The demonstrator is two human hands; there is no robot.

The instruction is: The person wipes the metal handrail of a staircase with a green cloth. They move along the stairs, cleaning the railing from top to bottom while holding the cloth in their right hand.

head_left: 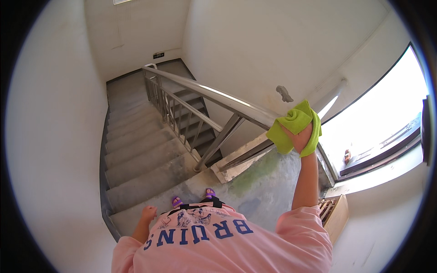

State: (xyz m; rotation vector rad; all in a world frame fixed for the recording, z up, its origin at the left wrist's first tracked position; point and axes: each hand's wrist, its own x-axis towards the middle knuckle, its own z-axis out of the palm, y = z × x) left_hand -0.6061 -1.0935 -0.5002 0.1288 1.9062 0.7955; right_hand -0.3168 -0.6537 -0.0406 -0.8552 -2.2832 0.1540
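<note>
My right hand (302, 138) is closed on a bright green cloth (292, 123), which drapes over the fingers and hangs down around the wrist. Cloth and hand are at the near upper end of a shiny metal handrail (214, 92); the cloth hides where they meet. My right arm is stretched forward. Low at my left side, my left hand (149, 212) is curled into a loose fist, with nothing visible in it and apart from the railing.
Concrete stairs (141, 152) descend ahead on the left, beside metal balusters (169, 109). My feet in purple sandals (177, 201) stand on the landing (259, 200) near the top step. At right are a bright window (378, 123) and a wooden slatted item (336, 216).
</note>
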